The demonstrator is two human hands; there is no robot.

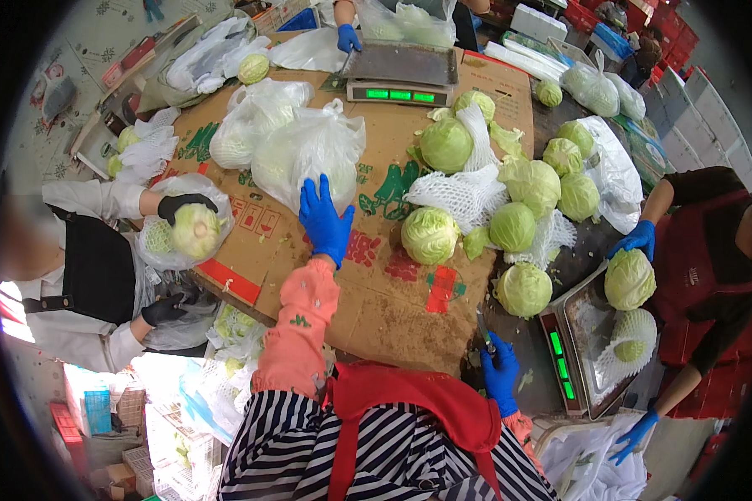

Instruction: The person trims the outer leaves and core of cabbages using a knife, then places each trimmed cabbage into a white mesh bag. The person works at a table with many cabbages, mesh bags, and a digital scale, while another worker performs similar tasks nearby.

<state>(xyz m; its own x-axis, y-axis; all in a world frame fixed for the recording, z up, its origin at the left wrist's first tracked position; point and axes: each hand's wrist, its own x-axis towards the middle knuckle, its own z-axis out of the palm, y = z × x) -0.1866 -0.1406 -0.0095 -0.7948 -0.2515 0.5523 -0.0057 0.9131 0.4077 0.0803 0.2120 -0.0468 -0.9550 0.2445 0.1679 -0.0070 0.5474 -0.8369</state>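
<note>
My left hand (pixel 324 219), in a blue glove, lies with spread fingers at the near side of a tied clear plastic bag of cabbages (pixel 310 150); it grips nothing. A second bag (pixel 257 119) leans beside that one. My right hand (pixel 499 369), also blue-gloved, is closed around a small knife (pixel 484 329) at the cardboard's right edge, its blade pointing away from me. Beyond the knife sits a trimmed cabbage (pixel 524 290). Another cabbage (pixel 430 235) rests on the cardboard (pixel 376 300), near white foam net sleeves (pixel 457 194) and several more cabbages.
A digital scale (pixel 400 69) stands at the far edge, where a co-worker handles a bag. Another scale (pixel 592 338) at right holds cabbages, one under a co-worker's gloved hand. At left, a co-worker holds a cabbage (pixel 195 230) over a bag. A lined bin (pixel 595 451) stands at lower right.
</note>
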